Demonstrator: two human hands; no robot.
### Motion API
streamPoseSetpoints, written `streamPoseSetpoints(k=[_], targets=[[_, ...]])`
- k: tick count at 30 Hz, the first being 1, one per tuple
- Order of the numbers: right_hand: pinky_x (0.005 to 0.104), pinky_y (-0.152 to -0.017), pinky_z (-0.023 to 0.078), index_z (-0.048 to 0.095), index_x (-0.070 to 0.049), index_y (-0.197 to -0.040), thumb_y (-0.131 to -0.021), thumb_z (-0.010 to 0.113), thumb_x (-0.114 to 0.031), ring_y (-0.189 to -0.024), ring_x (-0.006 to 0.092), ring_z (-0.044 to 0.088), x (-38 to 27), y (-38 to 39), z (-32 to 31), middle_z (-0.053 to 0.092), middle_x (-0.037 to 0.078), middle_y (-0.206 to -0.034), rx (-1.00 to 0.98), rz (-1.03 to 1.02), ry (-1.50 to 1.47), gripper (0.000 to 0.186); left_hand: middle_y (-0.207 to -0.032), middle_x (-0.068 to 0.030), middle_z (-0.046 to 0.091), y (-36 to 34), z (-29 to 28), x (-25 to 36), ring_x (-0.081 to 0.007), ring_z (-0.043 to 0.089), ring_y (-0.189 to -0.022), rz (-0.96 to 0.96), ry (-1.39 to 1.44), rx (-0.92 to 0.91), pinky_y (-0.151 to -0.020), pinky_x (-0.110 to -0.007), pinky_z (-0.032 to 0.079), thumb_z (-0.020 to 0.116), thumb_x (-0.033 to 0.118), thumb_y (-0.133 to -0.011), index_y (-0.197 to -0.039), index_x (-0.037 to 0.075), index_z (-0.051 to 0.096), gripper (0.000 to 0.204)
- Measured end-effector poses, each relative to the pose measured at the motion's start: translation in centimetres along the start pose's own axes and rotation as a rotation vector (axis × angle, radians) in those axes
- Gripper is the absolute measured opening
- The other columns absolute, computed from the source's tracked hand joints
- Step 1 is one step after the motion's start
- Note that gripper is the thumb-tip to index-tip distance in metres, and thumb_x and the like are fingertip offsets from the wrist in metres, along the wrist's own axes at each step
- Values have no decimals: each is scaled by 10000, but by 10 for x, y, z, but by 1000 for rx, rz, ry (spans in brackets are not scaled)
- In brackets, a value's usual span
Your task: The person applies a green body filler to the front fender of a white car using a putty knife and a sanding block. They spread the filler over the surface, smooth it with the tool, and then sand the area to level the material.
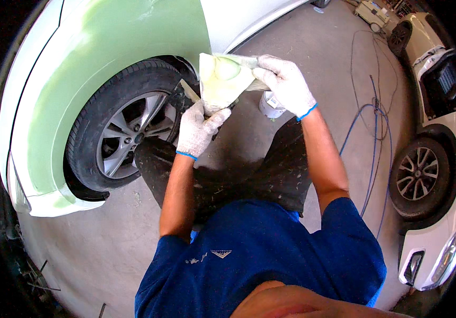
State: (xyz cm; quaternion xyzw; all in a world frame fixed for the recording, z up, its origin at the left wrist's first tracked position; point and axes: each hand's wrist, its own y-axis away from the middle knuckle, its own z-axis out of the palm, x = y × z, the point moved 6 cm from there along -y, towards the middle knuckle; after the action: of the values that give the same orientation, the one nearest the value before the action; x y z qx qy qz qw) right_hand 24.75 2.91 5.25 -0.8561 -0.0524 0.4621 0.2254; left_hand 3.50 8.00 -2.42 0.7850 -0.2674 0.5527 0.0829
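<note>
Both hands wear white knit gloves with blue cuffs. My left hand grips a pale putty-smeared board with pale yellow-green putty on it; a dark flat piece with a light edge sits beside its fingers. My right hand is closed on a flat spreader, partly hidden behind the board. Just beyond them on the floor stands a white tub. To the left is a white car's fender with a broad green patch, above a wheel with silver spokes.
My dark-trousered legs are bent below my hands. At the right stands another white car with a wheel. Blue and dark hoses lie looped on the grey floor. A wheeled machine is at the back right.
</note>
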Motion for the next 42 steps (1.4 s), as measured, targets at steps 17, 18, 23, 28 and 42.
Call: streamPoseSetpoints(k=[17, 18, 23, 28, 42], targets=[[317, -907, 504, 651, 44, -1137, -919, 608, -89, -998, 249, 663, -11, -9, -11, 699, 177, -1038, -39, -69, 283, 259, -800, -10, 665, 9, -6, 19, -75, 560, -634, -111, 206, -5, -577, -262, 478, 735, 246, -864, -1028, 2, 671, 301], [313, -903, 506, 649, 48, -1144, -921, 611, -91, -996, 231, 662, -14, -9, -14, 702, 168, -1045, 59, -15, 170, 266, -799, -10, 663, 10, -2, 13, -71, 556, -629, -137, 272, -6, -567, -261, 473, 737, 248, -863, -1023, 3, 671, 300], [298, -881, 512, 629, 85, -1177, -929, 624, -95, -991, 161, 640, -21, -8, -16, 700, 128, -1094, 222, 71, -281, 307, -911, -17, 690, 11, 10, -4, -102, 583, -754, -178, 63, -153, -695, -279, 486, 736, 273, -861, -1104, -15, 656, 385], [335, -900, 509, 623, 60, -1181, -929, 617, -127, -1008, 254, 662, -11, -7, -6, 692, 186, -1082, 51, -6, -14, 314, -761, 16, 630, 3, -5, 3, -65, 521, -606, -142, 195, -24, -560, -239, 430, 729, 283, -868, -1045, 16, 657, 328], [294, -873, 508, 629, 72, -1189, -905, 680, -157, -985, 147, 631, -1, -5, -20, 702, 123, -1067, 345, 60, -398, 369, -763, -33, 659, -4, -5, -3, -79, 564, -605, 12, 19, -62, -537, -269, 463, 759, 280, -847, -1034, 4, 680, 342]])
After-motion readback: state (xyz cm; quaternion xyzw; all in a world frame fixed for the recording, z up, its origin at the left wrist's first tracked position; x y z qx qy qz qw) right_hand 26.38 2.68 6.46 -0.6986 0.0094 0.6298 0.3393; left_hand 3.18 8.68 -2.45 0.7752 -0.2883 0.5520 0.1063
